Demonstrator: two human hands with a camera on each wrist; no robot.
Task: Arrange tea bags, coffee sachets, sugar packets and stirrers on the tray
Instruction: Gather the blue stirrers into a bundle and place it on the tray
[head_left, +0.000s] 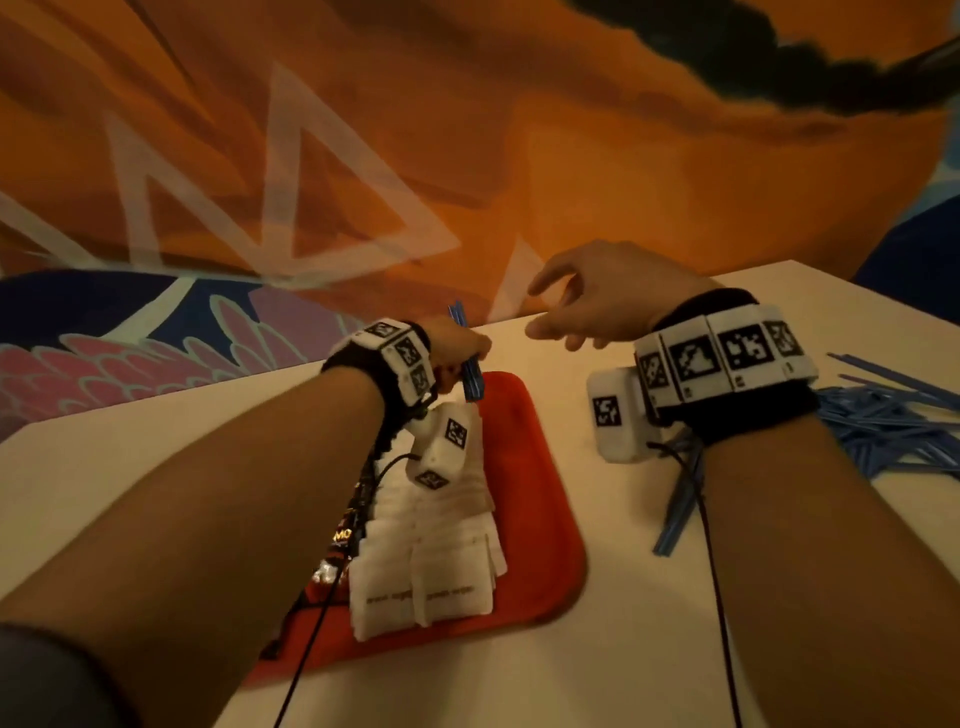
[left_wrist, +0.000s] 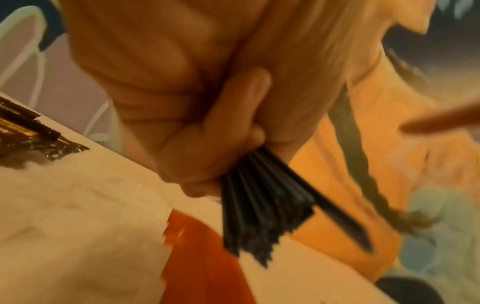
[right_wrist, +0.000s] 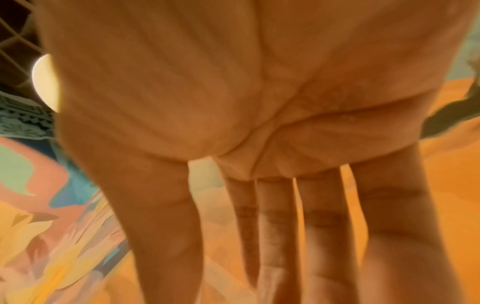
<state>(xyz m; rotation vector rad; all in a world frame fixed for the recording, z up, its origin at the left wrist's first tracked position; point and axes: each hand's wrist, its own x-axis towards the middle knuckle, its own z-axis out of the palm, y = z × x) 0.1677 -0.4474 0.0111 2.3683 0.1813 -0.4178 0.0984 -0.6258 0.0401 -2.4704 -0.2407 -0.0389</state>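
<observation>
A red tray (head_left: 540, 499) lies on the white table (head_left: 597, 665). Rows of white sugar packets (head_left: 441, 561) fill its middle, with dark coffee sachets (head_left: 340, 540) along their left. My left hand (head_left: 457, 353) grips a bundle of blue stirrers (head_left: 470, 374) upright over the tray's far end; the left wrist view shows the stirrers (left_wrist: 262, 214) fanning out below my left hand (left_wrist: 207, 148), above the tray (left_wrist: 202, 257) and sugar packets (left_wrist: 78, 216). My right hand (head_left: 597, 306) hovers over the table's far edge, fingers (right_wrist: 322, 236) spread and empty.
A loose heap of blue stirrers (head_left: 893, 421) lies on the table at the right, and a few more stirrers (head_left: 675, 509) lie under my right wrist. A second person in an orange shirt (head_left: 571, 156) sits close across the table.
</observation>
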